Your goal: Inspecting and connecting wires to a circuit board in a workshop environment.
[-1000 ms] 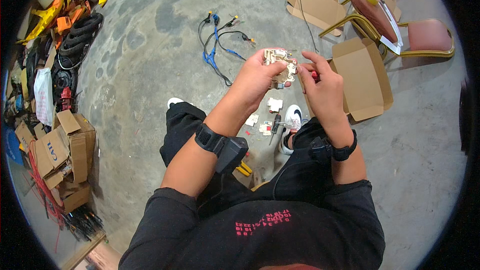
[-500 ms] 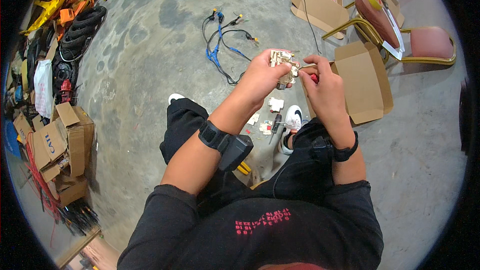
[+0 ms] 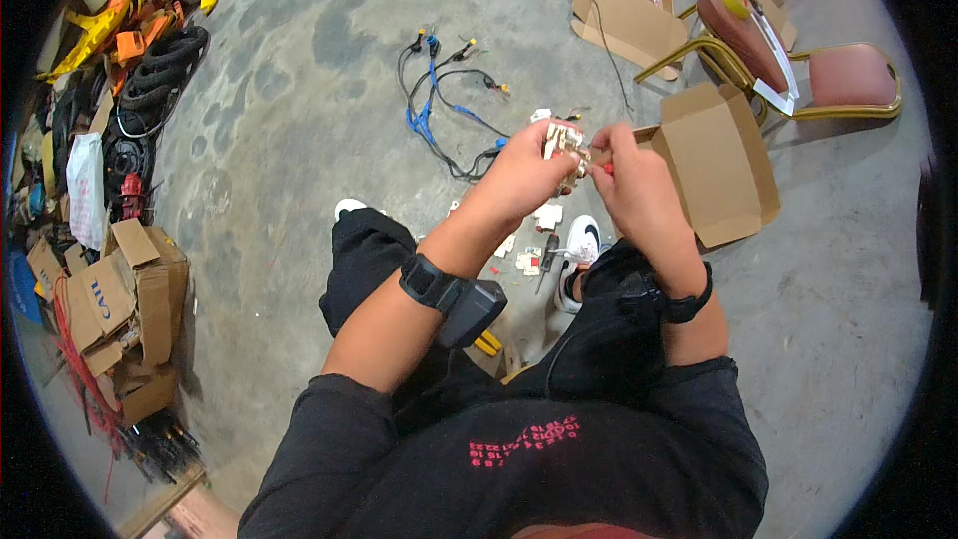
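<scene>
My left hand (image 3: 524,175) grips a white plastic electrical part (image 3: 564,150) with exposed inner workings, tilted and partly covered by the fingers. Close against it, my right hand (image 3: 634,190) has thumb and index finger pinched on a small red item (image 3: 608,168), perhaps a tool handle, mostly hidden by that hand. Below both hands on the concrete, white housing pieces (image 3: 548,216) and a small white-and-red part (image 3: 529,260) lie beside a dark-handled screwdriver (image 3: 548,255), near my right shoe (image 3: 583,240).
A blue-and-black cable harness (image 3: 424,120) lies ahead on the concrete floor (image 3: 249,190). An open cardboard box (image 3: 718,170) is at right, another box (image 3: 624,25) farther back. Chairs (image 3: 848,75) stand at back right. Piled gear (image 3: 140,70) and torn cartons (image 3: 135,309) line the left.
Both hands have moved slightly lower toward me, and the white part is tilted more edge-on. My right fingers have curled closer to the part.
</scene>
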`<move>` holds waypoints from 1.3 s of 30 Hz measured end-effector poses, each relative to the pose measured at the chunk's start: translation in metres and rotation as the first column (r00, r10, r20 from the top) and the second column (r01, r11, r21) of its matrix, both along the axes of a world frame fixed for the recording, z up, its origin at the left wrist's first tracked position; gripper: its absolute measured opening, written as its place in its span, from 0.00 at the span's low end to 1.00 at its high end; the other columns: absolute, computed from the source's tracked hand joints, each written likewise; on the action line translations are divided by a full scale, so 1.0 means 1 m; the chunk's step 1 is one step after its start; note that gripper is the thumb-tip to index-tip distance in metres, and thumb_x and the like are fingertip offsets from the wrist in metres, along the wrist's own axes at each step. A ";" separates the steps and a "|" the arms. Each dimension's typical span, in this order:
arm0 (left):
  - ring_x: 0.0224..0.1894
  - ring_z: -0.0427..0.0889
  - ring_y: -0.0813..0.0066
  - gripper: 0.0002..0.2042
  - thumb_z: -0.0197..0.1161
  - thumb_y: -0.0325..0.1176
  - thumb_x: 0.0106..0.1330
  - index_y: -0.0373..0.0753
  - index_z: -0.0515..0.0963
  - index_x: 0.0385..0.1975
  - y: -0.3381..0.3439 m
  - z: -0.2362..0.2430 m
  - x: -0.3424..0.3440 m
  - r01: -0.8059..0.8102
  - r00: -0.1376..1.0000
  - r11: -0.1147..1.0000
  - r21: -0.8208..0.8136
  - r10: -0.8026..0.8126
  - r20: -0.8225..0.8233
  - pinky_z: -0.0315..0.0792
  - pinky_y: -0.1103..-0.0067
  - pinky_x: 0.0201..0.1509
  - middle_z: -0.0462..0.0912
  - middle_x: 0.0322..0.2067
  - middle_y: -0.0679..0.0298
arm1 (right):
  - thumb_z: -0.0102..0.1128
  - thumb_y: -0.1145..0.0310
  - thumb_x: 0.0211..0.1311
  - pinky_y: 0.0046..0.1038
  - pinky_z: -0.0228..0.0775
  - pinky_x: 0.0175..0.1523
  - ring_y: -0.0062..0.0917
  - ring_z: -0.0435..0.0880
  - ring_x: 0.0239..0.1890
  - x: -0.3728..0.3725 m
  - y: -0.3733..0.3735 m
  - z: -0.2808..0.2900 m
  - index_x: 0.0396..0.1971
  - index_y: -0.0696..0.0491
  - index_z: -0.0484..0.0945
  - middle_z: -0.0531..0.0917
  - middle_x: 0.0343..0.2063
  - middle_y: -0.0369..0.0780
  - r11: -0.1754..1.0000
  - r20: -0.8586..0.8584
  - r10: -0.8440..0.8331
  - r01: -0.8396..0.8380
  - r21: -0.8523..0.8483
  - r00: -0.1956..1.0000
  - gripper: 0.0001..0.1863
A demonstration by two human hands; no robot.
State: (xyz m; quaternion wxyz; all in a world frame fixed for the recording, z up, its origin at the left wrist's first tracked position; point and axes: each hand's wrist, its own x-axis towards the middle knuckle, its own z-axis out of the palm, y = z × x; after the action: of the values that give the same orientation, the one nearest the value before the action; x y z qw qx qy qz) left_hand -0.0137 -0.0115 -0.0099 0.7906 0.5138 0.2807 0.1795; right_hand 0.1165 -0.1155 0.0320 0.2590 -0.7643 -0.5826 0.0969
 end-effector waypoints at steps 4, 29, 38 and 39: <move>0.36 0.78 0.81 0.12 0.60 0.25 0.65 0.37 0.75 0.47 -0.006 -0.022 0.011 0.047 0.999 0.994 0.100 -0.046 -0.009 0.74 0.80 0.40 0.81 0.36 0.66 | 0.52 0.77 0.58 0.50 0.71 0.31 0.53 0.81 0.28 0.002 -0.005 -0.008 0.39 0.59 0.66 0.79 0.20 0.55 0.991 0.206 0.074 -0.050 -0.122 0.976 0.10; 0.36 0.80 0.77 0.12 0.60 0.26 0.63 0.34 0.73 0.46 -0.013 -0.029 0.011 0.046 0.996 0.996 0.071 -0.040 -0.082 0.77 0.76 0.38 0.80 0.36 0.64 | 0.65 0.73 0.53 0.43 0.73 0.36 0.49 0.82 0.31 0.002 -0.006 -0.016 0.35 0.56 0.69 0.81 0.23 0.50 0.997 0.063 -0.026 0.030 -0.065 0.998 0.14; 0.37 0.83 0.71 0.13 0.59 0.25 0.64 0.34 0.71 0.48 -0.015 -0.023 0.010 -0.010 1.000 0.980 -0.200 0.007 -0.015 0.80 0.73 0.38 0.81 0.38 0.60 | 0.63 0.70 0.58 0.46 0.72 0.38 0.50 0.81 0.33 -0.002 -0.013 -0.008 0.35 0.56 0.73 0.81 0.26 0.52 0.994 0.061 -0.052 0.058 -0.096 0.997 0.10; 0.37 0.83 0.70 0.13 0.59 0.25 0.64 0.34 0.71 0.48 -0.015 -0.021 0.011 -0.024 1.000 0.974 -0.227 0.024 -0.006 0.80 0.72 0.39 0.81 0.38 0.59 | 0.60 0.70 0.60 0.48 0.71 0.38 0.51 0.81 0.34 -0.001 -0.014 -0.007 0.35 0.56 0.72 0.81 0.27 0.54 0.997 0.049 -0.047 0.050 -0.060 0.998 0.09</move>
State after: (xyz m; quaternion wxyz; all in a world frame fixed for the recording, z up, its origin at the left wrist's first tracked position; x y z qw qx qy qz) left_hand -0.0029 -0.0266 -0.0306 0.8414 0.4170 0.3070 0.1548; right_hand 0.1152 -0.1297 0.0249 0.2237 -0.7879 -0.5667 0.0900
